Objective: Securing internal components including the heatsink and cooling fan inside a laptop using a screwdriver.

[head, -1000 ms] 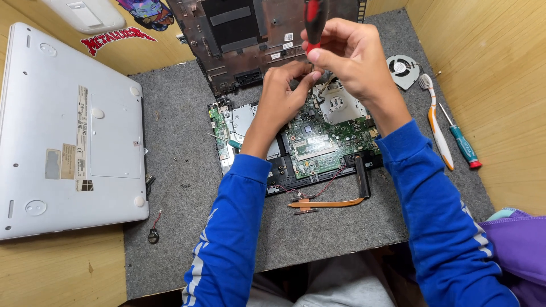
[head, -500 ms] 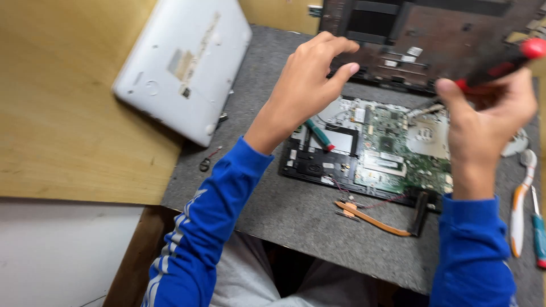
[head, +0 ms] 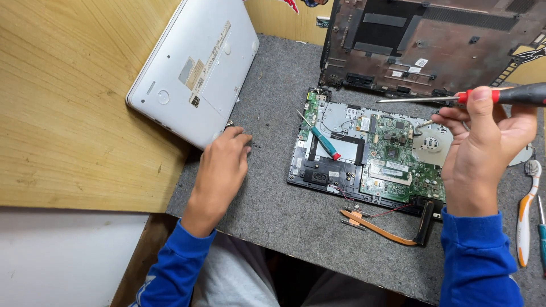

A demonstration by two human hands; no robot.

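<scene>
Gripping the big screwdriver (head: 483,96) in my right hand (head: 483,153), fingers wrapped round the red-and-black handle, thumb on the red collar. It's up in the air with the shaft lying about level and the tip pointing left, over the far edge of the opened laptop base (head: 369,153). Left hand (head: 219,173) is palm down on the grey mat (head: 273,216), fingertips at a sprinkle of tiny dark screws (head: 253,145) just beside the corner of the white laptop (head: 193,74). Can't honestly tell if I've got one pinched or if the fingers are just resting there.

Out from there: green board and round fan (head: 432,142) sit exposed in the base, right under my right hand. A small teal screwdriver (head: 321,136) is lying across the board. The copper heat pipe (head: 384,227) is off and sits on the mat at the near edge, with thin red wires trailing by it. The dark cover (head: 426,40) is propped up behind. A toothbrush (head: 526,210) lies at the far right.

What worries me: those screws are loose on fuzzy felt, so one clumsy swipe of my left hand could flick them off the edge. That little driver on the bare board could scratch something if bumped. And the long shaft hovering over the parts could jab the board if my wrist dips.
</scene>
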